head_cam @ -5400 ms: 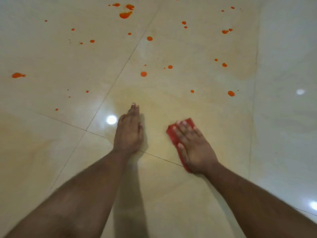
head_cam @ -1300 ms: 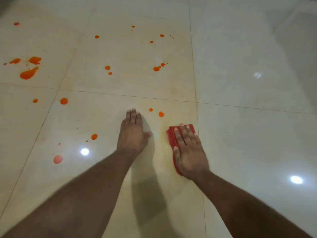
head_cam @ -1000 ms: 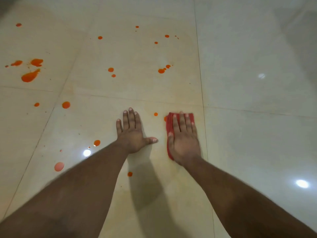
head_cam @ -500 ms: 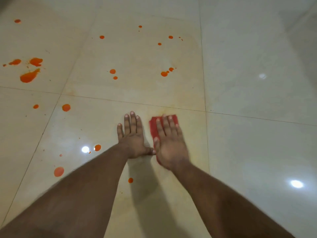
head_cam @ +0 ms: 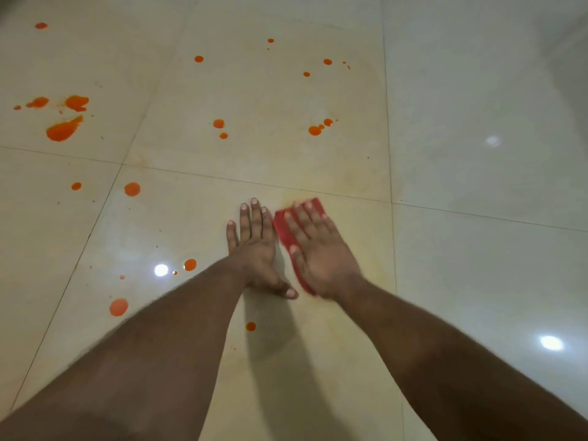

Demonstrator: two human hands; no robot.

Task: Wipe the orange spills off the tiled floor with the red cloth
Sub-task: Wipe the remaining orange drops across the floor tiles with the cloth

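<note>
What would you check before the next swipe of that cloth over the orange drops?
1. Red cloth flat under the right hand: ok.
2. Left hand braced flat on the tiled floor, clear of drops: ok.
3. Nearest orange drop within reach, beside the left forearm: ok.
4. Big orange puddle far left cleaned: not ok.
5. Cloth has a clean side left: cannot tell.

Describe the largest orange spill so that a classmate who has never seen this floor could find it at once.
Start at the left hand, pressed flat on the tiled floor, and look to the far upper-left tile. The largest orange spill lies there below two smaller smears. Unlike the round drops nearby, it is a long, slanted teardrop.
</note>
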